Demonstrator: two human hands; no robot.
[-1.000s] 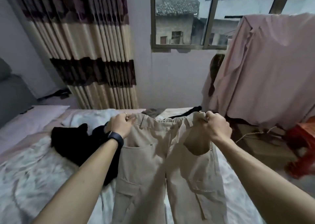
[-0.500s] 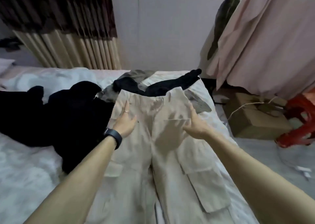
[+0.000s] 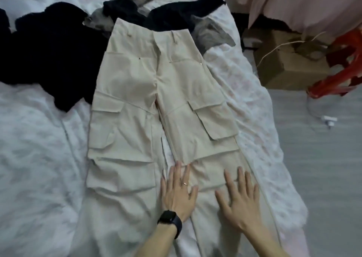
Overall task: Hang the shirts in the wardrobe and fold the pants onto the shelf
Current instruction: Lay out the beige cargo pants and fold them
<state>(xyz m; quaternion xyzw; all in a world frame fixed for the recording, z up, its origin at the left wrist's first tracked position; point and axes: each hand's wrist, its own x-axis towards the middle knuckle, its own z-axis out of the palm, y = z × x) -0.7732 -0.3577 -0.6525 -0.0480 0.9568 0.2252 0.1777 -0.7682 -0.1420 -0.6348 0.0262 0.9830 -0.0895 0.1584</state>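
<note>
At the bottom centre of the frame both hands lie flat and spread, palms down, holding nothing. The left hand [image 3: 177,191], with a ring and a dark watch [image 3: 170,224] at the wrist, rests at the inner edge of one leg of the pants [image 3: 156,104], partly over the gap between the legs. The right hand [image 3: 240,200] presses on the same leg, just beside the left hand and nearer the outer seam.

The pants are beige cargo pants, laid out face up along the bed [image 3: 39,158], waistband toward the top of the frame and legs running down toward the viewer. They fill the middle of the frame. Creases bunch across the leg at lower left, under its cargo pocket; the leg under the hands looks smoother.

The cloth looks light, soft and limp, so it will sag and wrinkle if lifted by one point. It is not fragile or slippery. For folding, the outer seam of one leg or the waistband corners seem the best holds, with the bulky pocket flaps kept flat.

Further up, at upper left, dark clothes [image 3: 49,47] lie heaped, touching the waistband. At upper right, off the bed, sit a cardboard box [image 3: 284,61] and a red stool [image 3: 340,68].
</note>
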